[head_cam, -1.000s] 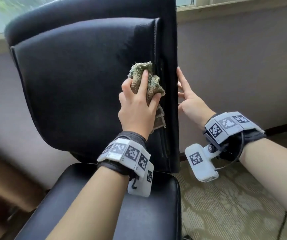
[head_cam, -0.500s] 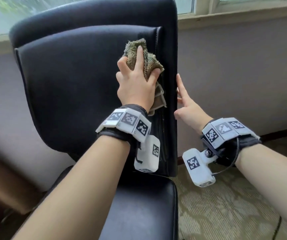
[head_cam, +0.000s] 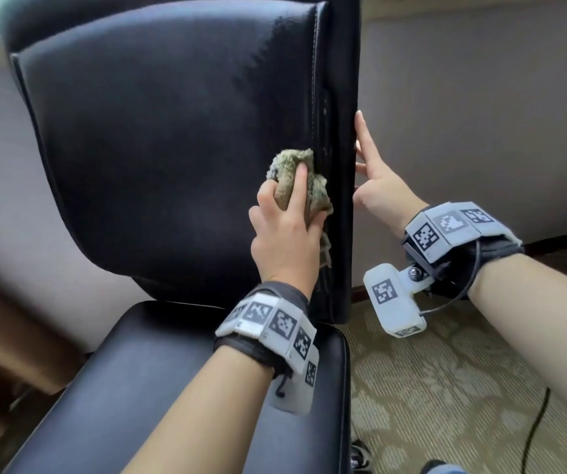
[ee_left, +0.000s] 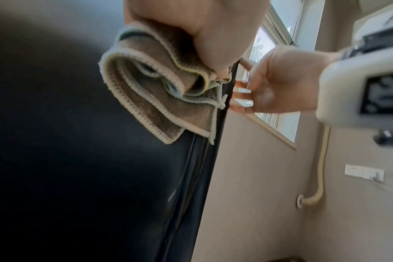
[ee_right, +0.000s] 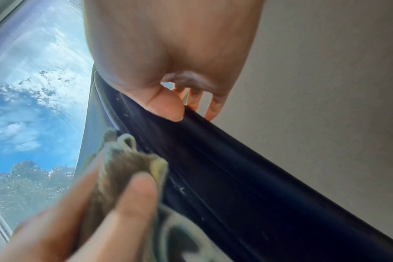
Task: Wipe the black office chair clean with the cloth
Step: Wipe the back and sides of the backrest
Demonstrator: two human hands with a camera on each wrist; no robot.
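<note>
The left hand (head_cam: 287, 230) is gripping the bunched cloth (head_cam: 295, 179) against the chair (head_cam: 159, 138) at frame centre; the right hand (head_cam: 377, 186) is bracing its edge, fingers straight, some hidden behind it.

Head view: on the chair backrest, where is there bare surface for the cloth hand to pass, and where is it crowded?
Free: the backrest panel left of the cloth, out to its left edge, and above it to the top seam. Crowded: the right edge strip, where the left hand grips the cloth and the right hand holds the edge.
</note>
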